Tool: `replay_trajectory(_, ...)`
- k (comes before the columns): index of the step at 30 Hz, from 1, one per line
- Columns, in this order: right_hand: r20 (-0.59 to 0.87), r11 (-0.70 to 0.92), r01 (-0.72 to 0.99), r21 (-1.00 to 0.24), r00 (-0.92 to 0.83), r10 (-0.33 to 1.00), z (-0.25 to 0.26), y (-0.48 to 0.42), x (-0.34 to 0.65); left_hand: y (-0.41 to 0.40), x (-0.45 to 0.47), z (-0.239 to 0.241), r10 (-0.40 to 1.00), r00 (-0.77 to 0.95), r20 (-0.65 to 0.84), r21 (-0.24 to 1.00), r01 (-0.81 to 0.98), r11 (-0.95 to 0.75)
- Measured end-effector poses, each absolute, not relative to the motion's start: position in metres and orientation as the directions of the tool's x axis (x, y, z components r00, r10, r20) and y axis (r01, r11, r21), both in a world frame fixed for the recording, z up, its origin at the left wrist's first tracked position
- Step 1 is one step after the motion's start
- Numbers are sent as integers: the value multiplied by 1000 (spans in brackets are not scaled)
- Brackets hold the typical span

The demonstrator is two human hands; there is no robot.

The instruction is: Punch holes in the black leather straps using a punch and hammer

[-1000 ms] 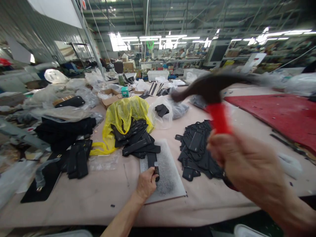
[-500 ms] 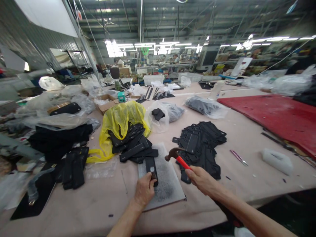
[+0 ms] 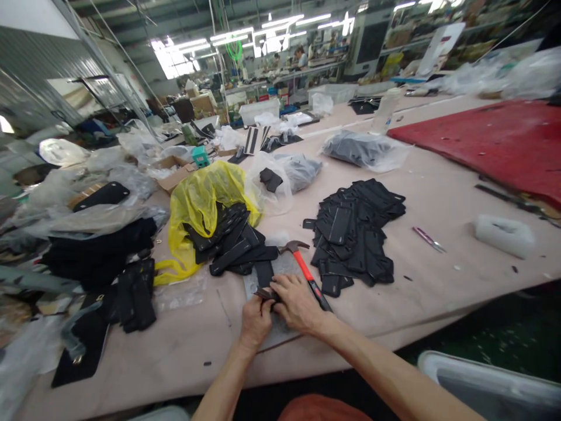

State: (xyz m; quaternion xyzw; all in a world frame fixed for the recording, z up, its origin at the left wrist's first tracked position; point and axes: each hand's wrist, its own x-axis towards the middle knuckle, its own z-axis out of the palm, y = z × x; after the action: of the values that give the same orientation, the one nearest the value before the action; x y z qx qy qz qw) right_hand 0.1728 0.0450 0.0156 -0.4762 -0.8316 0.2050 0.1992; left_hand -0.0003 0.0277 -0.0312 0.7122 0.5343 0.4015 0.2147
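Note:
My left hand [image 3: 256, 320] is closed round a dark metal punch [image 3: 264, 294], now tilted over on its side. Close against it, my right hand [image 3: 298, 301] has its fingers bent down onto a black strip [image 3: 264, 273], whose near end they hide. The strip lies on a grey board [image 3: 287, 266]. A claw hammer [image 3: 302, 264] with a red and black handle rests on the board, just beyond and beside my right hand.
A heap of black pieces [image 3: 357, 234] lies to the right, and more spill from a yellow bag [image 3: 205, 187] on the left. Pink-handled snips [image 3: 428, 240], a foam roll [image 3: 504, 235] and a red sheet [image 3: 491, 140] are further right. Filled clear bags [image 3: 363, 151] sit behind.
My right hand has let go of the hammer, which now lies on the board, and has come over to my left hand. The punch has gone from upright to tilted. The view has tipped down.

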Motion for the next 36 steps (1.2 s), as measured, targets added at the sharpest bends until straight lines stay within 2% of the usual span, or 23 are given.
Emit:
replay_trajectory(3, 124, 442, 703, -558, -456, 881, 3, 38, 164, 30, 0, -28, 963, 48, 264, 810, 530, -248)
replay_trajectory(6, 117, 414, 698, -585, -432, 894, -2, 38, 165, 36, -5, -26, 979, -165, 122, 923, 382, -50)
replay_trajectory(9, 115, 412, 694, -590, -433, 894, 0, 38, 169, 41, -17, -24, 950, -309, 37, 955, 289, 57)
replay_trajectory(12, 110, 409, 701, -585, -431, 896, 6, 38, 170, 38, -27, -24, 943, -324, 77, 897, 435, 76)
replay_trajectory(15, 100, 350, 756, -553, -357, 929, 12, 37, 161, 30, -29, -24, 935, -329, 128, 847, 528, 69)
replay_trajectory(21, 15, 161, 916, -368, -168, 986, 26, 45, 122, 20, -20, -28, 880, -436, 185, 849, 522, 80)
replay_trajectory(24, -30, 101, 935, -339, -118, 993, 31, 50, 112, 18, -23, -30, 849, -495, 185, 868, 487, 95)
replay_trajectory(30, -258, -133, 805, -578, -25, 966, 26, 57, 130, 20, -38, -34, 791, -589, 164, 851, 491, 189)
replay_trajectory(36, -356, -242, 545, -802, -112, 928, 23, 47, 167, 23, -48, -44, 776, -618, 127, 844, 478, 243)
